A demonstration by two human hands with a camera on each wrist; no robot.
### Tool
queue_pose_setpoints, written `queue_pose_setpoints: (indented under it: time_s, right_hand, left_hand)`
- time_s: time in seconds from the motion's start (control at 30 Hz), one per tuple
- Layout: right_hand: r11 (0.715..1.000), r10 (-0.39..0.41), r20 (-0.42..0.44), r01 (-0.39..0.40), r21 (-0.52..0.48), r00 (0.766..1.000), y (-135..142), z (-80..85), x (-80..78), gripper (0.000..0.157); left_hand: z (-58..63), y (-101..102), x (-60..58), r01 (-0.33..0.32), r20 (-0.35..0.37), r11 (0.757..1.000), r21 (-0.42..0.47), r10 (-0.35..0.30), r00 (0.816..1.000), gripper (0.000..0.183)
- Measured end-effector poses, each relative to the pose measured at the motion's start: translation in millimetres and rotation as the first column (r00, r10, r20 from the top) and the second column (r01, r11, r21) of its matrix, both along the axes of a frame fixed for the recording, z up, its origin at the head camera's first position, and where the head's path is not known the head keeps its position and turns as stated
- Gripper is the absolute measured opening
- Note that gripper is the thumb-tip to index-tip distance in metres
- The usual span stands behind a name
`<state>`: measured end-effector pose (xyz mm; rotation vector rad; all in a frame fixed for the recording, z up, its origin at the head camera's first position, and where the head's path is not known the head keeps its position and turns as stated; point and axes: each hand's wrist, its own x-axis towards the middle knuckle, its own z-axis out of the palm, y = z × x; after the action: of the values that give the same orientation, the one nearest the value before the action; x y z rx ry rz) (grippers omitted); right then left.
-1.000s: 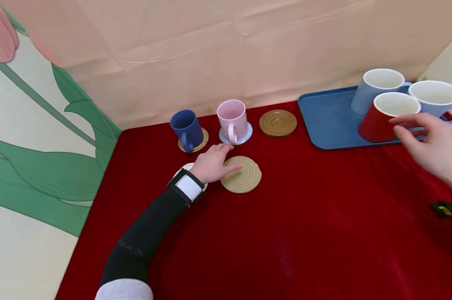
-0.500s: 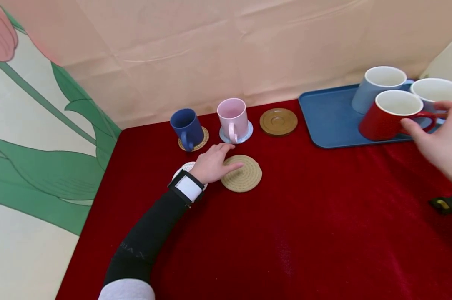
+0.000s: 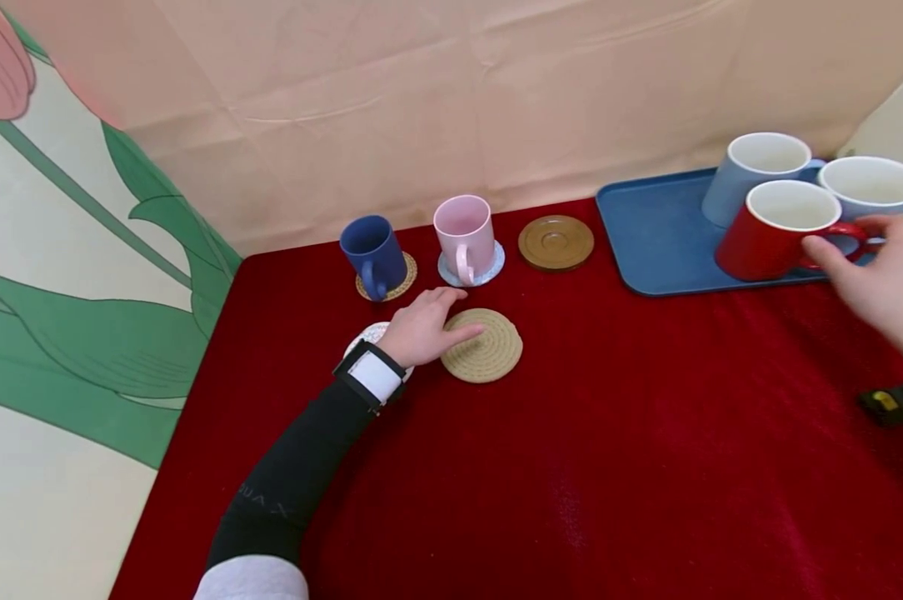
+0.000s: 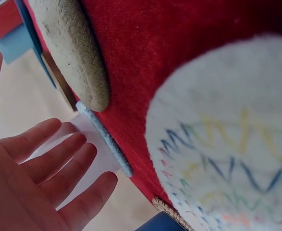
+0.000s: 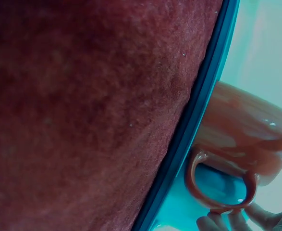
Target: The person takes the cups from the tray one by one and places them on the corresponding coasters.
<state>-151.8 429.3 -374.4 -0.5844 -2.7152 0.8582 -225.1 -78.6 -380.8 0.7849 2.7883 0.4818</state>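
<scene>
- I read the work as part done, watching from my end; the dark blue mug (image 3: 376, 250) stands on a woven coaster (image 3: 411, 275) and the pink mug (image 3: 459, 233) on a light blue coaster (image 3: 499, 265).
- Seemingly left: three mugs on the blue tray (image 3: 650, 229); the brown saucer (image 3: 556, 243), tan coaster (image 3: 492, 354) and white coaster (image 4: 227, 120) carry no mug.
- I see the red mug (image 3: 766, 242) upright at the tray's near edge; the right hand (image 3: 890, 279) has thumb and fingers at its handle, part curled; I cannot tell whether they grip.
- The left hand (image 3: 421, 327) is spread, holding nothing, over the cloth between the white and tan coasters.
</scene>
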Motion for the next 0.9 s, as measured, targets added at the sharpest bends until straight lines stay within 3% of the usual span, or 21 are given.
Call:
queue_pose_setpoints:
  time_s: [0.23, 0.4, 0.47, 0.6, 0.73, 0.8, 0.83, 0.9]
  right_hand:
    - [0.998, 0.045, -0.029, -0.044, 0.038, 0.999, 6.0, -1.0, -7.2, 0.058]
    - [0.997, 0.065, 0.003, -0.066, 0.041, 0.998, 8.2, -1.4, -8.3, 0.059]
    - [0.996, 0.088, 0.003, -0.088, 0.013, 0.996, 6.5, -2.5, -7.7, 0.058]
    - [0.969, 0.169, -0.015, -0.169, -0.179, 0.986, -2.2, -7.3, -9.0, 0.051]
    - [0.874, 0.235, -0.049, -0.233, -0.426, 0.971, -14.1, -11.8, -11.7, 0.040]
    - [0.769, 0.256, -0.098, -0.264, -0.582, 0.962, -18.5, -12.5, -11.9, 0.039]
    - [0.703, 0.255, -0.125, -0.273, -0.657, 0.959, -20.4, -12.6, -11.8, 0.039]
    - [0.596, 0.239, -0.147, -0.265, -0.758, 0.960, -24.2, -11.5, -10.5, 0.037]
  left_hand:
    - [0.0, 0.0, 0.0, 0.002, 0.005, 1.000, 0.009, -0.002, 1.000, 0.070]
    - [-0.1, -1.3, 0.1, 0.001, 0.009, 1.000, 0.018, -0.002, 1.000, 0.071]
    - [0.3, -1.8, 0.6, -0.001, 0.019, 1.000, 0.022, 0.001, 1.000, 0.072]
    - [1.1, -2.4, 1.4, -0.002, 0.029, 1.000, 0.025, 0.002, 1.000, 0.073]
    - [1.4, -3.0, 2.2, -0.006, 0.028, 1.000, 0.028, 0.005, 1.000, 0.073]
    - [1.3, -3.4, 2.4, -0.010, 0.028, 1.000, 0.030, 0.009, 1.000, 0.073]
    - [1.2, -3.6, 2.5, -0.012, 0.029, 0.999, 0.030, 0.011, 1.000, 0.073]
    - [1.0, -3.9, 2.7, -0.012, 0.029, 0.999, 0.029, 0.012, 1.000, 0.073]
